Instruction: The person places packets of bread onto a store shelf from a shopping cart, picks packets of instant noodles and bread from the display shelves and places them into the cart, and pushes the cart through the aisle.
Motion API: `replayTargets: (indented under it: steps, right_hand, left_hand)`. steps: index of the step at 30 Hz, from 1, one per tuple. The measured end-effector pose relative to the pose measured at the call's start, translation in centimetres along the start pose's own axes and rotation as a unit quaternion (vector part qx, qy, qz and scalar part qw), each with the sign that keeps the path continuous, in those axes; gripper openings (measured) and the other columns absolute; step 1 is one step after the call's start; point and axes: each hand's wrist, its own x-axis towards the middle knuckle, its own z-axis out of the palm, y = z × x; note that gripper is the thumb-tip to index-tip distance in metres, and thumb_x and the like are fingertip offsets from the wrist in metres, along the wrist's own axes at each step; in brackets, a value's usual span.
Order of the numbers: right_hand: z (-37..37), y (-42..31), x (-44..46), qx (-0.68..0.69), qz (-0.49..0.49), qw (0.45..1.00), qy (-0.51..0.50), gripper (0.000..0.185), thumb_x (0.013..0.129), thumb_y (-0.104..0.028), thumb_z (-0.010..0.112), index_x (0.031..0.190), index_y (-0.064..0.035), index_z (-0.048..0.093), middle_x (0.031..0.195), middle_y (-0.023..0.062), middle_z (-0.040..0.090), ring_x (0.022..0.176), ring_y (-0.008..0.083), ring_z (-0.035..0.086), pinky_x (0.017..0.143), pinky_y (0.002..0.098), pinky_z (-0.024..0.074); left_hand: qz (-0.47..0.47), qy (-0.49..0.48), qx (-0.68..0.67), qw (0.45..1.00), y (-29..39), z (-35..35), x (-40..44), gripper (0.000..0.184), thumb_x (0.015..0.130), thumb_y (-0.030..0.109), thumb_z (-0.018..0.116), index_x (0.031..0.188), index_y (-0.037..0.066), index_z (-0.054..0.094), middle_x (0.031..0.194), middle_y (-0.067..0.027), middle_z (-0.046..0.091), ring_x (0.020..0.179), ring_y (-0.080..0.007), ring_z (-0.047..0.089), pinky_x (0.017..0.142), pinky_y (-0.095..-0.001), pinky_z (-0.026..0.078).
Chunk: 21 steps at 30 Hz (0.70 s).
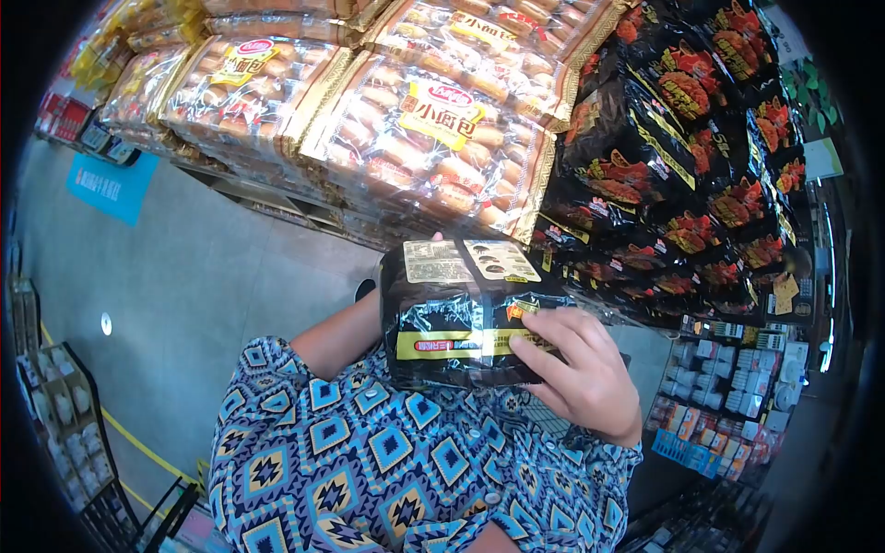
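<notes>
Hands (583, 370) in grip on a boxy pack (458, 318) of glossy, crinkled black plastic

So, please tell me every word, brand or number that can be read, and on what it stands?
"小面包": yellow labels on clear bread bags.
Too small or blurred: red logos on those labels; print on the held black package, stacked black bags, blue sign, shelf goods.

One head-worn camera looks forward and down from close above, dim edges perhaps warped.
</notes>
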Motion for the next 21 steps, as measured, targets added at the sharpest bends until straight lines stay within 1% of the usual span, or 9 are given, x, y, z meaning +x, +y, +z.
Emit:
replayTargets:
  steps: [2,3,7,8,12,13,16,19,21]
  right_hand:
    - [0.3,0.4,0.0,-0.016,0.013,1.0,0.0,0.053,0.061,-0.011,0.075,0.112,-0.0036,0.061,0.115,0.0143,0.056,0.102,0.031,0.054,0.087,0.0427,0.0457]
    - [0.6,0.7,0.0,-0.03,0.021,0.999,-0.003,0.057,0.061,-0.01,0.075,0.115,-0.0037,0.059,0.117,0.0151,0.055,0.105,0.032,0.053,0.088,0.0427,0.0453]
    - [1.3,2.1,-0.5,-0.058,0.024,0.996,0.063,0.047,0.065,-0.008,0.07,0.111,-0.0033,0.062,0.113,0.0117,0.06,0.101,0.0287,0.057,0.085,0.0404,0.0461]
    - [1.2,2.0,-0.4,-0.055,0.031,0.995,0.079,0.042,0.067,-0.007,0.068,0.108,-0.0031,0.063,0.107,0.0096,0.062,0.097,0.0272,0.059,0.085,0.0393,0.0464]
    - [0.8,2.4,-1.0,-0.064,0.017,0.992,0.105,0.038,0.067,-0.007,0.068,0.105,-0.0042,0.065,0.104,0.0086,0.064,0.098,0.0266,0.059,0.084,0.0401,0.0464]
    - [0.7,2.6,-1.0,-0.104,0.013,0.987,0.126,0.036,0.067,-0.008,0.068,0.103,-0.0059,0.067,0.103,0.0081,0.064,0.098,0.0262,0.059,0.085,0.0414,0.0461]
    - [0.7,3.3,-1.3,-0.162,0.016,0.974,0.158,0.033,0.067,-0.009,0.068,0.1,-0.0095,0.068,0.102,0.0074,0.065,0.097,0.0256,0.059,0.087,0.0443,0.0454]
    - [1.0,3.7,-2.0,-0.184,0.034,0.967,0.173,0.033,0.065,-0.01,0.069,0.098,-0.0134,0.069,0.105,0.0077,0.064,0.1,0.027,0.057,0.092,0.0477,0.0423]
    - [1.3,3.9,-2.8,-0.166,0.072,0.964,0.193,0.036,0.062,-0.009,0.068,0.098,-0.0139,0.069,0.107,0.0082,0.063,0.104,0.0287,0.055,0.095,0.0496,0.0395]
  left_hand:
    - [0.007,0.072,0.08,0.994,-0.6,0.6,-0.3,0.074,0.092,0.056,0.043,0.137,-0.003,0.035,0.135,-0.0205,0.045,0.118,-0.0291,0.051,0.102,-0.041,0.041]
    - [-0.017,0.092,0.043,0.995,-0.8,-1.6,0.0,0.069,0.092,0.053,0.044,0.133,-0.002,0.042,0.13,-0.0193,0.051,0.114,-0.0282,0.054,0.097,-0.0416,0.045]
    - [-0.038,0.081,0.027,0.996,-1.0,-4.2,0.2,0.067,0.092,0.053,0.044,0.132,-0.002,0.043,0.128,-0.0192,0.053,0.113,-0.0283,0.055,0.096,-0.0418,0.045]
    - [-0.044,0.079,0.021,0.996,-1.0,-4.6,0.2,0.067,0.093,0.052,0.044,0.132,-0.002,0.044,0.127,-0.0192,0.053,0.112,-0.0284,0.056,0.096,-0.0419,0.046]
    - [-0.065,0.07,-0.032,0.995,-1.1,-4.8,0.4,0.062,0.093,0.049,0.044,0.131,-0.001,0.047,0.122,-0.02,0.057,0.111,-0.0293,0.057,0.096,-0.043,0.046]
    - [-0.073,0.059,0.027,0.995,-0.9,-3.5,0.7,0.065,0.094,0.053,0.039,0.132,0.001,0.045,0.126,-0.0198,0.054,0.114,-0.0301,0.055,0.099,-0.0439,0.043]
    - [-0.102,0.044,0.017,0.994,-1.6,-0.9,1.8,0.076,0.091,0.064,0.028,0.135,0.004,0.042,0.132,-0.0154,0.05,0.119,-0.0272,0.051,0.103,-0.0423,0.04]
    - [-0.092,-0.005,0.053,0.994,-2.1,-1.8,2.5,0.074,0.091,0.063,0.03,0.136,0.005,0.041,0.133,-0.0139,0.05,0.12,-0.026,0.05,0.103,-0.0418,0.039]
    - [-0.109,-0.013,0.024,0.994,-1.8,-1.9,2.6,0.074,0.091,0.062,0.034,0.141,0.007,0.034,0.139,-0.0133,0.043,0.125,-0.0254,0.046,0.106,-0.0421,0.036]
